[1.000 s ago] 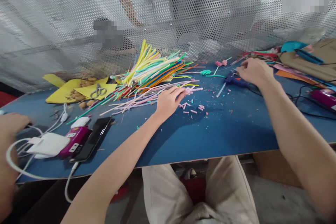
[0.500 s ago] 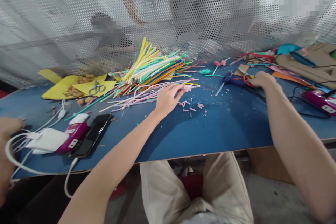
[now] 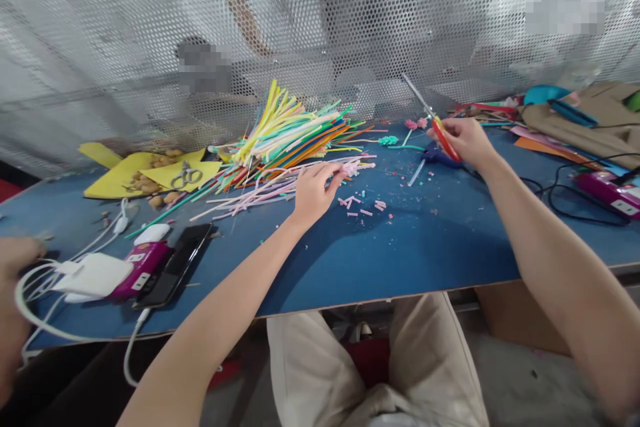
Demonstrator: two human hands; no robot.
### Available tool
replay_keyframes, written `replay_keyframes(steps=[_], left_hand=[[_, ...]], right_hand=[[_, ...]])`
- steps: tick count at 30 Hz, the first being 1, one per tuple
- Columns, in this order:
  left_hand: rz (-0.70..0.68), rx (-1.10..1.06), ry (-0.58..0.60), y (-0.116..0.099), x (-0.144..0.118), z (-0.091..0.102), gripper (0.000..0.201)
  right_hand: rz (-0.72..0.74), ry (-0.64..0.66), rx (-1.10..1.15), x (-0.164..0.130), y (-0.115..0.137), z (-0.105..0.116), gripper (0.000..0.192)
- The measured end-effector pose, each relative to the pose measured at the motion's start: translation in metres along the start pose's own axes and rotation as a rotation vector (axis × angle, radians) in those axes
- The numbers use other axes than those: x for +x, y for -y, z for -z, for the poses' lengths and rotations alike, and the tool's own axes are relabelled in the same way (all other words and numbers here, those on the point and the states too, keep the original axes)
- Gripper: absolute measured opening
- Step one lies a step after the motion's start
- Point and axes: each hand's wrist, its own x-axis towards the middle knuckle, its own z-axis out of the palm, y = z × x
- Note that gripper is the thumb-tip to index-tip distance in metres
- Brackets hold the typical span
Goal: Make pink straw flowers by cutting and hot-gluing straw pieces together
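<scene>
Between its thumb and fingers my left hand (image 3: 316, 192) pinches a lilac pipe-cleaner piece (image 3: 357, 166), bunched up at its tip. My right hand (image 3: 469, 140) is closed on scissors (image 3: 442, 136) with red and yellow handles, their blades pointing up and left above the table. Just below the scissors lies a dark blue glue gun (image 3: 439, 155) with a clear glue stick (image 3: 416, 172) beside it. Short lilac clippings (image 3: 367, 212) are scattered in front of my left hand. Pale pink and lilac pipe cleaners (image 3: 250, 198) lie behind and left of that hand.
A large pile of coloured pipe cleaners (image 3: 295, 130) rests near the mesh panel (image 3: 350, 27). At left are a phone (image 3: 175, 265), a purple power strip (image 3: 143, 270), white cables and another person's hand (image 3: 20, 257). Grey scissors (image 3: 186, 177) lie on yellow sheets.
My right hand has lifted the scissors off the table and brought them left, their blades now raised. My left hand keeps its pinch on the lilac piece, almost unmoved.
</scene>
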Motion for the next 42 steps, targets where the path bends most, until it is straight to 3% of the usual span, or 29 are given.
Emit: replay_keyframes(steps=[4,8,12,15,26,32,42], left_hand=[[-0.057,-0.011,-0.061,-0.002,0.000,0.006,0.034],[-0.071,-0.047,-0.081,-0.008,-0.001,0.009,0.039],[-0.020,-0.102,-0.113,-0.013,-0.002,0.009,0.042],[-0.019,-0.129,-0.149,-0.013,-0.003,0.009,0.043],[-0.032,-0.181,-0.185,-0.021,-0.004,0.010,0.042],[-0.083,-0.186,-0.165,-0.022,-0.004,0.009,0.040],[-0.055,-0.177,-0.104,-0.021,-0.007,0.008,0.047]], right_hand=[[0.268,0.305,0.352,-0.009,0.019,-0.023,0.055],[0.423,0.482,0.383,-0.018,0.034,-0.041,0.063],[0.541,0.462,0.202,-0.025,0.045,-0.051,0.060],[0.573,0.454,0.198,-0.029,0.048,-0.058,0.059],[0.592,0.497,0.257,-0.039,0.054,-0.080,0.056],[0.586,0.489,0.269,-0.043,0.059,-0.083,0.055],[0.560,0.463,0.289,-0.046,0.061,-0.084,0.058]])
